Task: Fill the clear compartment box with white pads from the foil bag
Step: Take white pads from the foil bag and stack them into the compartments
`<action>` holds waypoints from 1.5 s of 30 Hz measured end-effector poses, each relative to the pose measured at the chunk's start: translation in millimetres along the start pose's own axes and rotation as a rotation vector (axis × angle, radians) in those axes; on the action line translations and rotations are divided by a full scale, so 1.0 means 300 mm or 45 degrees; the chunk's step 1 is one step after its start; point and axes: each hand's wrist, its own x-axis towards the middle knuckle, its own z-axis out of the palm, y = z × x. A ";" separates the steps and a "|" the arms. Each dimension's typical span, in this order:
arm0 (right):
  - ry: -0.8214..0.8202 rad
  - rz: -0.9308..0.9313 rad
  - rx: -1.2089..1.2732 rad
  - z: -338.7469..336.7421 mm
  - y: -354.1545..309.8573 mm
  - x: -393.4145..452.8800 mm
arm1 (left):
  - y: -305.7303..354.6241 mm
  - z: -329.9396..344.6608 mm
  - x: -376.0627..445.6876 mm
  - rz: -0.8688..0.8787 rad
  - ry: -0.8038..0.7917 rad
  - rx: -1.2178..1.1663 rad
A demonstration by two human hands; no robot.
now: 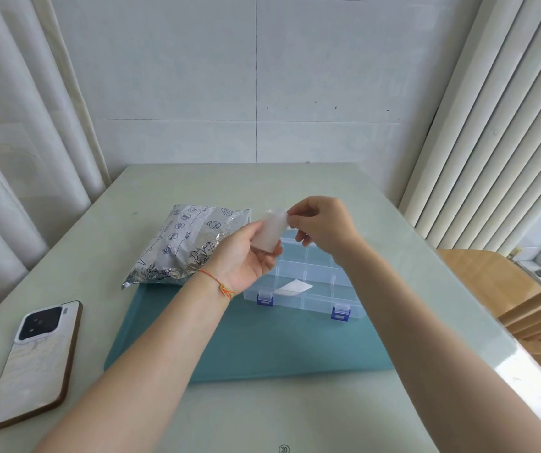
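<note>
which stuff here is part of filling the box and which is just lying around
Part of the job:
foil bag
clear compartment box
white pads, held by both hands
one pad already in the box

Just lying about:
phone
teal mat
wooden chair

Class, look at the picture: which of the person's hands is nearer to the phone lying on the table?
Left. The left hand is raised over the foil bag's edge, on the phone's side. The right hand is farther away, above the clear box.
</note>
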 end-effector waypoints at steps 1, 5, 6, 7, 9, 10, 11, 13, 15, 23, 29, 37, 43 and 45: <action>-0.005 -0.005 -0.012 -0.002 -0.004 0.002 | 0.000 0.000 -0.001 -0.013 -0.018 0.012; 0.017 0.007 -0.016 -0.008 -0.011 0.010 | 0.004 0.002 -0.007 -0.039 -0.051 0.008; 0.015 0.014 -0.027 -0.009 -0.012 0.011 | 0.006 0.002 -0.009 -0.040 -0.061 0.006; 0.004 0.017 -0.042 -0.010 -0.012 0.010 | 0.007 0.001 -0.011 -0.038 -0.072 0.011; -0.021 0.015 -0.082 -0.012 -0.015 0.005 | 0.007 0.001 -0.013 -0.032 -0.088 0.033; -0.028 0.010 -0.103 -0.011 -0.015 0.004 | 0.006 0.003 -0.015 -0.031 -0.091 0.043; -0.033 0.001 -0.118 -0.012 -0.015 0.003 | 0.005 0.004 -0.016 -0.031 -0.092 0.054; -0.047 -0.011 -0.134 -0.016 -0.013 0.006 | 0.003 0.002 -0.017 -0.030 -0.093 0.073; -0.083 -0.013 -0.144 -0.024 -0.012 0.009 | 0.004 -0.002 -0.017 -0.029 -0.091 0.085; -0.240 -0.131 -0.222 -0.037 -0.027 0.006 | 0.010 0.005 -0.028 -0.047 -0.145 0.191; -0.225 -0.169 -0.329 -0.038 -0.002 0.015 | 0.003 -0.001 -0.011 0.036 -0.102 0.312; -0.990 -0.089 -1.151 -0.023 0.044 -0.036 | -0.021 -0.012 0.012 0.096 0.071 0.430; -1.097 -0.048 -1.264 -0.010 0.042 -0.042 | -0.023 -0.005 0.001 0.111 0.064 0.410; -1.039 -0.092 -1.251 -0.004 0.050 -0.037 | -0.015 -0.007 -0.005 0.088 0.043 0.310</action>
